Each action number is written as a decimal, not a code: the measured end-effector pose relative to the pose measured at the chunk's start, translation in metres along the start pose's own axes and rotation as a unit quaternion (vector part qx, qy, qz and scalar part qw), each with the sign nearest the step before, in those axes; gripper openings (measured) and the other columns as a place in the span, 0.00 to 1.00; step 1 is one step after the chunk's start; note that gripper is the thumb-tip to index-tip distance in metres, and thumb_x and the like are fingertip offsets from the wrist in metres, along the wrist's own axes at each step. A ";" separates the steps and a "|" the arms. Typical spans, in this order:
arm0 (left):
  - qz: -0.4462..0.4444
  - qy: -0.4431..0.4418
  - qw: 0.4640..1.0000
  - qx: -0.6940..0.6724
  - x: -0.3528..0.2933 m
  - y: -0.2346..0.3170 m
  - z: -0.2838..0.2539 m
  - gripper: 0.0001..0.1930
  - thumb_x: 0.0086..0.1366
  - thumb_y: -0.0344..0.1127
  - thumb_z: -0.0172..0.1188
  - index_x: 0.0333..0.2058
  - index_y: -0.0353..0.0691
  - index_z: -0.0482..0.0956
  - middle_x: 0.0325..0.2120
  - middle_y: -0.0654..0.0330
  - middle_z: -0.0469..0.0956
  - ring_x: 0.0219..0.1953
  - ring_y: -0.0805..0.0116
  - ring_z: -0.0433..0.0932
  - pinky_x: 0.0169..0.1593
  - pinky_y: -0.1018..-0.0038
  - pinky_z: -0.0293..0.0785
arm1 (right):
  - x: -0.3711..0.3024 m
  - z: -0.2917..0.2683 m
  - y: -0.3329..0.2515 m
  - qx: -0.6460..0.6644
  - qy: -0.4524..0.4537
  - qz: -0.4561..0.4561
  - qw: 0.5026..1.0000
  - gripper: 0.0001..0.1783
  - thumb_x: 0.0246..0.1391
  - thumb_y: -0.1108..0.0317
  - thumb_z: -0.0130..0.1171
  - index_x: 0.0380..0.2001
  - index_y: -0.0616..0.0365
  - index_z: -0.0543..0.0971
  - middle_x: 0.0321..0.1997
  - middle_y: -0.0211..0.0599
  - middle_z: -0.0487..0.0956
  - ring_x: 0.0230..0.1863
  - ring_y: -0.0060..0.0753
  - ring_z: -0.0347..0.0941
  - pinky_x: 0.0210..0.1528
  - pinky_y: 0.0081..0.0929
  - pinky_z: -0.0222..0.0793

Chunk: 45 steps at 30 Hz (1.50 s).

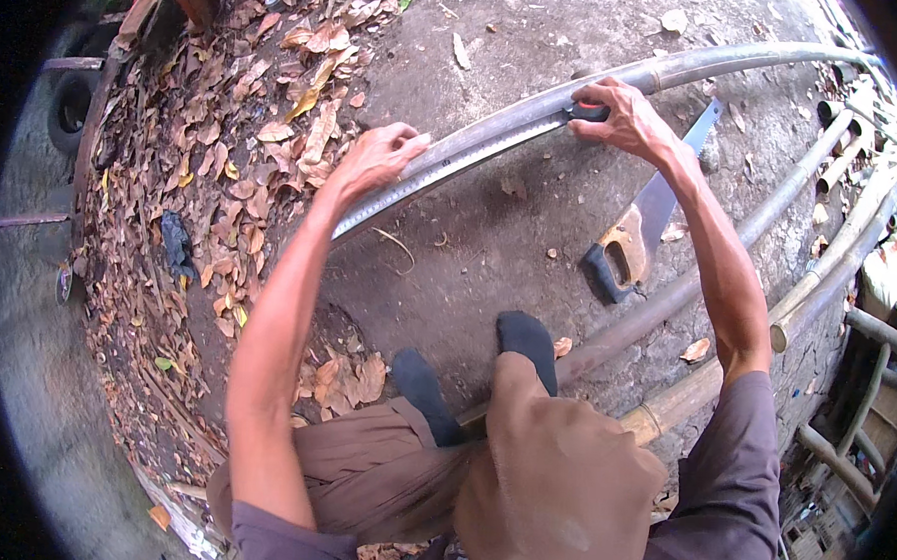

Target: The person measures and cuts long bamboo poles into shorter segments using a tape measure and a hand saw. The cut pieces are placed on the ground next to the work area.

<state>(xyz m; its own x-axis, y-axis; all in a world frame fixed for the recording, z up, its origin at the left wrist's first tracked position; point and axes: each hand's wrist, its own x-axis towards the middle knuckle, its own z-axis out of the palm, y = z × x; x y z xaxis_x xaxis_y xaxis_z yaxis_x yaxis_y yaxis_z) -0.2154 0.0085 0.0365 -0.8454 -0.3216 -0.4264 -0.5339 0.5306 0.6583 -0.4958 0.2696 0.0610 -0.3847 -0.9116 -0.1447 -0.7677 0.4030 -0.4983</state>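
Grey bamboo pole lies under the grip; probably stiff, fairly light, apt to roll, best steadied from above. Right hand clasps black-and-red tape measure, its presumably flexible blade running along the pole to left hand, loosely curled, pressure unclear. Well right of grip: pale sack-like bundle, contents hidden.

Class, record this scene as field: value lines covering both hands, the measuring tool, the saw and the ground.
Left hand: at the grey pole, beside the marked strip
Right hand: holding the black-and-red tape measure
Marked strip: drawn out along the pole
Handsaw: lying flat, handle toward the person
Ground: bare earth, dry leaves mostly at left
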 end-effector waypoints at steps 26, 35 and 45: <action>-0.120 -0.178 0.973 -0.089 0.016 0.020 0.010 0.48 0.55 0.74 0.55 0.67 0.48 0.65 0.70 0.54 0.58 0.70 0.52 0.57 0.68 0.49 0.53 | 0.003 -0.002 -0.001 0.004 -0.012 0.000 1.000 0.30 0.51 0.51 0.66 0.51 0.60 0.80 0.52 0.53 0.77 0.53 0.49 0.76 0.56 0.39 0.73; -0.140 -0.179 0.969 -0.095 0.016 0.020 0.012 0.52 0.54 0.73 0.57 0.69 0.43 0.60 0.70 0.50 0.57 0.71 0.52 0.56 0.69 0.51 0.52 | 0.003 -0.003 -0.004 -0.011 -0.016 -0.004 1.000 0.29 0.51 0.52 0.66 0.51 0.60 0.80 0.52 0.54 0.77 0.54 0.50 0.76 0.56 0.41 0.74; -0.122 -0.163 0.974 -0.099 0.023 0.003 0.020 0.41 0.58 0.70 0.56 0.63 0.48 0.72 0.64 0.51 0.67 0.67 0.52 0.62 0.67 0.53 0.55 | -0.019 0.009 -0.023 0.034 -0.017 -0.013 0.999 0.26 0.52 0.55 0.65 0.50 0.62 0.81 0.49 0.55 0.79 0.53 0.49 0.76 0.57 0.41 0.74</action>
<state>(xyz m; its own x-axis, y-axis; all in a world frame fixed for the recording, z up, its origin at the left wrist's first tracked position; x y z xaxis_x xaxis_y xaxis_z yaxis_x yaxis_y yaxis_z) -0.2360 0.0183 0.0163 -0.6599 -0.1363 -0.7389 -0.7386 0.2976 0.6048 -0.4663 0.2773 0.0675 -0.3471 -0.9241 -0.1597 -0.7398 0.3745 -0.5589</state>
